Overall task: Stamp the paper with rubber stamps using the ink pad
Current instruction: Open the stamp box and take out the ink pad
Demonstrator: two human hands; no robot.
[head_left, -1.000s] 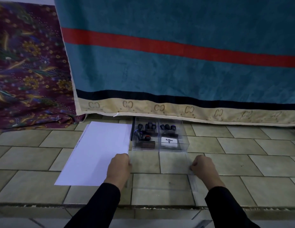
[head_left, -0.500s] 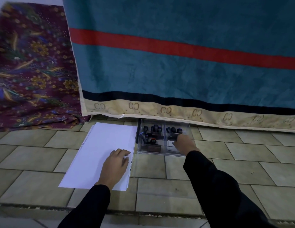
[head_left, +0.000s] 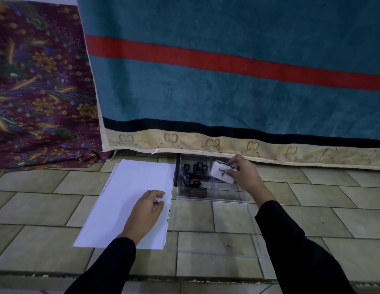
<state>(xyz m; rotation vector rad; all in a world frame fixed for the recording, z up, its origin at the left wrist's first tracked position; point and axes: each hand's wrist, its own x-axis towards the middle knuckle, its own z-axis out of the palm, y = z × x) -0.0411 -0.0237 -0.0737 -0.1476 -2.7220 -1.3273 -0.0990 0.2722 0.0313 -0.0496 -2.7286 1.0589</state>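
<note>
White paper (head_left: 129, 194) lies on the tiled floor. My left hand (head_left: 150, 209) rests flat on its right side, fingers loosely curled, holding nothing. To the right stands a clear plastic box (head_left: 208, 199) with several dark-handled rubber stamps (head_left: 194, 174) in its left compartments. My right hand (head_left: 243, 176) grips the white ink pad (head_left: 220, 171), tilted and lifted above the box's right compartment. Its black lettering is partly hidden by my fingers.
A teal blanket (head_left: 227, 92) with a red stripe and beige border hangs just behind the box. Purple patterned cloth (head_left: 40, 92) lies at the back left. A clear lid (head_left: 213, 228) lies flat on the tiles in front of the box.
My right hand reached into the box, took hold of the ink pad and raised it. My left hand moved up onto the paper's right part.
</note>
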